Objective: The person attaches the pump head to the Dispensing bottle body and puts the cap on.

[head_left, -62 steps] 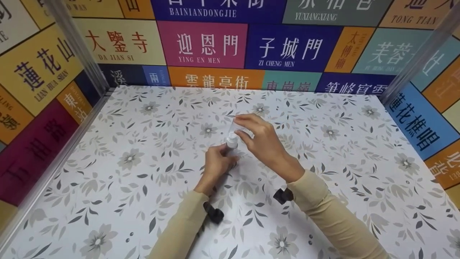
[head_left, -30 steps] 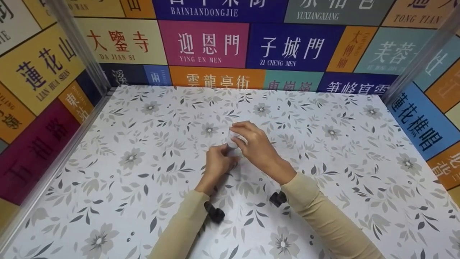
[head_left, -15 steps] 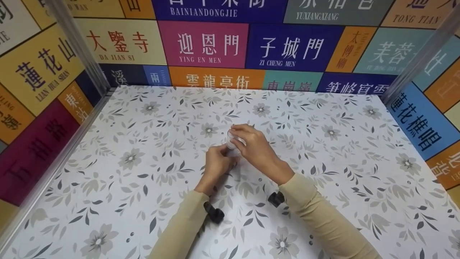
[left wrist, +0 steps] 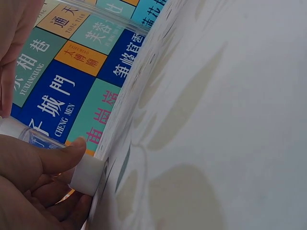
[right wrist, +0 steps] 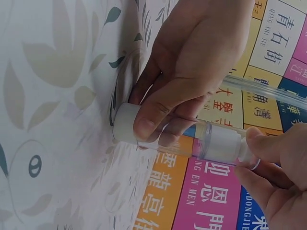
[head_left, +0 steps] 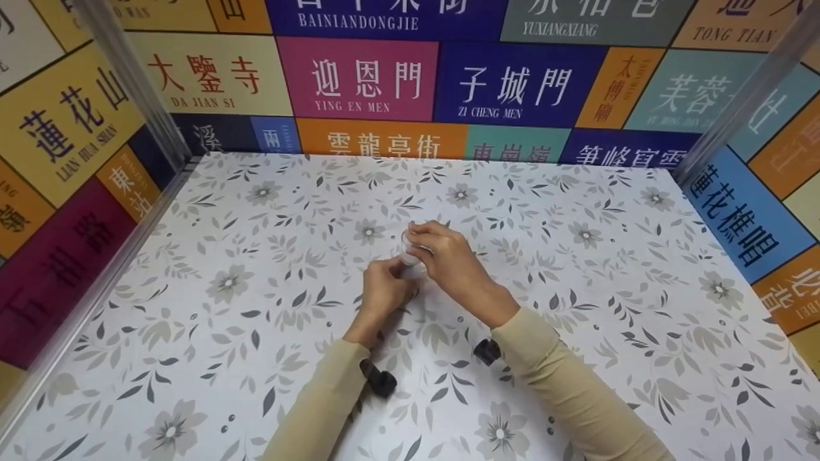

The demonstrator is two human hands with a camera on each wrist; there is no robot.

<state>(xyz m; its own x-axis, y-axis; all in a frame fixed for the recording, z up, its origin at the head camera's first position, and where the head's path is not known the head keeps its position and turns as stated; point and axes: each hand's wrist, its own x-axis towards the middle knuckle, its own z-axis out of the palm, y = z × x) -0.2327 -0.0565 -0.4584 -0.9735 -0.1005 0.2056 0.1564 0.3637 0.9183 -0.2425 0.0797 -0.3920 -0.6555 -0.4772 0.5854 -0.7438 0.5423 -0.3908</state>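
A small clear plastic pump bottle (right wrist: 187, 146) with a white base (right wrist: 125, 123) and white collar (right wrist: 223, 143) stands upright on the table. My left hand (head_left: 382, 288) grips it low down, thumb and fingers wrapped around the clear body just above the base. From above, my right hand (head_left: 458, 256) pinches the top of the bottle between thumb and fingers. In the right wrist view the white pump head (right wrist: 247, 152) shows partly between those right fingertips, with a clear edge beside it. The left wrist view shows the white base (left wrist: 88, 175) down at the tabletop.
The table (head_left: 256, 358) has a white floral cover. Panels with coloured signs (head_left: 365, 80) stand along its back and sides, with clear corner strips (head_left: 138, 83). Black wrist cameras (head_left: 379, 378) sit on both sleeves.
My right hand has come down from above the bottle, where it held a clear cap, to the bottle's top, and stays there. My left hand keeps its grip.
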